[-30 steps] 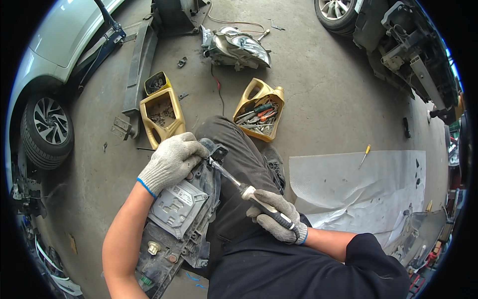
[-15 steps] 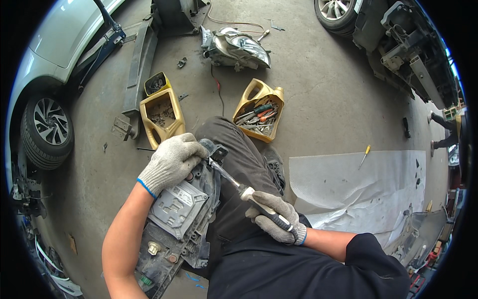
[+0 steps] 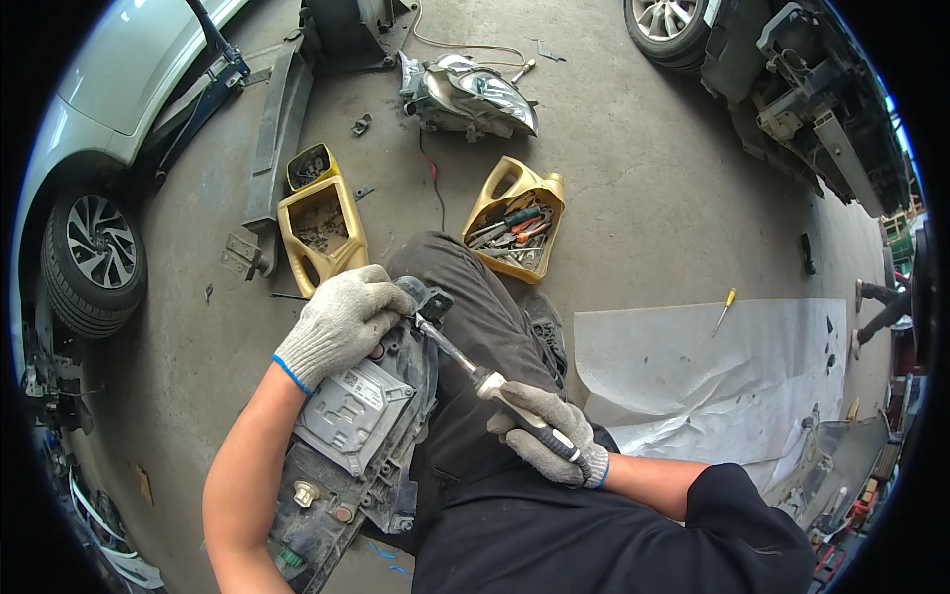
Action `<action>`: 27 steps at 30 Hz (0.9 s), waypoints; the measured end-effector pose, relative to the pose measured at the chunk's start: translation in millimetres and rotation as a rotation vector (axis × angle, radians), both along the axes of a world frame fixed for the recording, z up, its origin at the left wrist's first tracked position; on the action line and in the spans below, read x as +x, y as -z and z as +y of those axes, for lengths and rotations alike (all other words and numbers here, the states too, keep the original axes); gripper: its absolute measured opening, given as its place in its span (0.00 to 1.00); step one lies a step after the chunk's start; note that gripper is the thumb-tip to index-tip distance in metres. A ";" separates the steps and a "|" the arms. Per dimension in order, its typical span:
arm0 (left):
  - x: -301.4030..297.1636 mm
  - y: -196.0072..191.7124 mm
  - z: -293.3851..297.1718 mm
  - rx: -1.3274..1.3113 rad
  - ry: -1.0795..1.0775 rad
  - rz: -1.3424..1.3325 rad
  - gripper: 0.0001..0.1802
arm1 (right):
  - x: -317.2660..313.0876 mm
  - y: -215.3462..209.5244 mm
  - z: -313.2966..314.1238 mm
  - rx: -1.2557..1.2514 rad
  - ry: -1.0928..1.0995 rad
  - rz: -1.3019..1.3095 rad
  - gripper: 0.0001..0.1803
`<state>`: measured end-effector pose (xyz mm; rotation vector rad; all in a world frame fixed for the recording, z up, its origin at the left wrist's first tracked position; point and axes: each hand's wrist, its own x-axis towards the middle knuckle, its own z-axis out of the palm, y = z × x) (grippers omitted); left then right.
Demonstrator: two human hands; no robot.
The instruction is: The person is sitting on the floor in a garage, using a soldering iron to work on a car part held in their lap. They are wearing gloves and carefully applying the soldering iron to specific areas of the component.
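Very little has moved across the three frames. The left hand (image 3: pixel 341 322), in a knit work glove, stays pressed over the far end of the headlight housing (image 3: pixel 351 436) that lies across the person's lap, fingers curled down onto the housing's top edge. The right hand (image 3: pixel 542 436), also gloved, keeps its fingers wrapped tight around the black handle of the screwdriver (image 3: pixel 485 381), whose shaft runs up and left to a black bracket at the housing's far corner, just beside the left hand.

Compared with a second ago, the right hand sits at almost the same spot and the tool's angle is nearly unchanged; only a slight turn of the wrist can be guessed, not confirmed. That suggests the fastener is being worked in place and has not come free yet.

On the concrete floor beyond the knees, the yellow cut jug of tools (image 3: pixel 515 223), the yellow cut jug of small parts (image 3: pixel 322 233) to its left and the loose headlamp (image 3: pixel 470 94) farther off lie exactly as before.
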<state>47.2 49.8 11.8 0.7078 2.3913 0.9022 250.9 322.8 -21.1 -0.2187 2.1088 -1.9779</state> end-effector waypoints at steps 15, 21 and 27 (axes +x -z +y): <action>-0.3 6.0 -2.4 0.000 0.047 0.126 0.09 | -9.9 -22.6 2.8 0.163 0.014 0.037 0.34; 0.4 6.6 -3.4 -0.004 0.072 0.162 0.08 | -23.5 -23.7 15.3 0.269 -0.079 0.284 0.29; 0.3 8.4 -3.2 -0.008 0.109 0.250 0.08 | -37.1 -17.0 26.0 0.391 -0.172 0.445 0.31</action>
